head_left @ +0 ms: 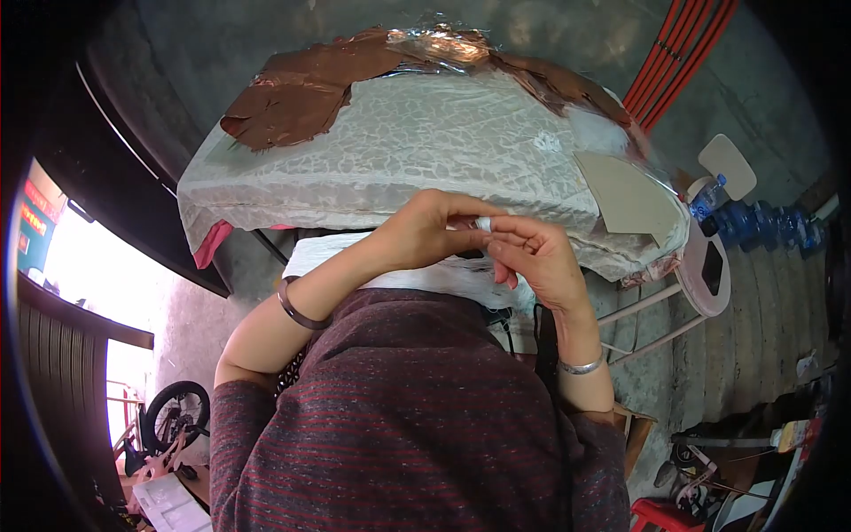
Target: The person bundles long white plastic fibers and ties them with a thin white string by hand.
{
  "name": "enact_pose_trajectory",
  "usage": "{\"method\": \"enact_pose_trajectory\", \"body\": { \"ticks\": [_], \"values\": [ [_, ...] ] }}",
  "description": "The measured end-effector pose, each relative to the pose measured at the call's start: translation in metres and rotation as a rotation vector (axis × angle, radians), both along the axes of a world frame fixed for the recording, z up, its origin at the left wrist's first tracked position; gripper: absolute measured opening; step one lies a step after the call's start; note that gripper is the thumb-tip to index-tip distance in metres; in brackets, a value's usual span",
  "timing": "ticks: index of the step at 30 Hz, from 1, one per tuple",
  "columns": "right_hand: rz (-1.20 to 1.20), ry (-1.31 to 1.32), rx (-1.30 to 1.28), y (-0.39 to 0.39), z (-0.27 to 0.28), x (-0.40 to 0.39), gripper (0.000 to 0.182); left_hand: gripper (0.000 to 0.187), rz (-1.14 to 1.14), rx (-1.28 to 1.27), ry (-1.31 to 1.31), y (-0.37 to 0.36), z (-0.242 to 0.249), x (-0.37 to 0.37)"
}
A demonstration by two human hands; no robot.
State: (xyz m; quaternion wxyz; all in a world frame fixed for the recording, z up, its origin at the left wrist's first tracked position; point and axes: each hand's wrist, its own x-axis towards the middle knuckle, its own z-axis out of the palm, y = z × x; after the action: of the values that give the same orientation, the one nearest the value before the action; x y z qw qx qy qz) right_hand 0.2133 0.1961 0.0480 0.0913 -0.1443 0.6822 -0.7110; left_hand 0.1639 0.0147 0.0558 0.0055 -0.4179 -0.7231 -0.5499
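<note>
My left hand point(433, 232) and my right hand point(542, 257) meet fingertip to fingertip above my lap. Between them sits a small white wrap-like piece point(483, 223), right at the tip of my right forefinger. The thumb and forefinger of my left hand close on it. My right thumb bends in toward the same spot with the other fingers curled below; I cannot tell what they pinch. A bundle of white strands point(417, 277) lies across my lap under both hands.
Ahead stands a table with a pale patterned cloth point(443, 133). Brown sheets point(292, 97) and crinkled clear film point(443, 46) lie along its far edge, beige card point(625, 197) at its right. A round stool point(705, 279) holds a dark phone point(712, 269); blue bottles point(762, 223) stand beyond.
</note>
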Motion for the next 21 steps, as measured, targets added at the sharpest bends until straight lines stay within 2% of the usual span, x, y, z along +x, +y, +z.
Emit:
{"method": "enact_pose_trajectory", "body": {
  "ticks": [1, 2, 4, 10, 17, 19, 20, 21],
  "values": [
    [0.001, 0.0, -0.001, 0.0, 0.001, 0.0, 0.026, 0.014, -0.09, -0.065, -0.327, -0.002, 0.0, 0.0],
    [0.018, -0.015, 0.0, 0.0, 0.002, 0.0, 0.026, 0.014, -0.09, -0.066, -0.328, -0.002, -0.001, 0.001],
    [0.033, -0.032, 0.0, 0.0, 0.002, 0.001, 0.026, 0.012, -0.08, 0.028, -0.622, -0.001, -0.005, 0.002],
    [0.063, -0.02, -0.003, -0.001, 0.004, -0.001, 0.029, 0.008, 0.025, 0.264, -0.702, 0.007, -0.01, 0.019],
    [0.057, 0.007, -0.084, 0.001, 0.015, 0.002, 0.03, 0.008, 0.041, 0.32, -0.672, 0.009, -0.013, 0.029],
    [0.047, 0.019, -0.067, 0.003, 0.015, 0.001, 0.029, 0.014, 0.107, 0.28, -0.209, 0.01, -0.017, 0.026],
    [0.053, 0.01, -0.101, 0.004, 0.015, 0.0, 0.029, 0.014, 0.107, 0.28, -0.208, 0.009, -0.016, 0.025],
    [0.058, 0.001, -0.135, 0.005, 0.014, -0.001, 0.029, 0.015, 0.11, 0.199, -0.061, 0.007, -0.013, 0.023]
  ]
}}
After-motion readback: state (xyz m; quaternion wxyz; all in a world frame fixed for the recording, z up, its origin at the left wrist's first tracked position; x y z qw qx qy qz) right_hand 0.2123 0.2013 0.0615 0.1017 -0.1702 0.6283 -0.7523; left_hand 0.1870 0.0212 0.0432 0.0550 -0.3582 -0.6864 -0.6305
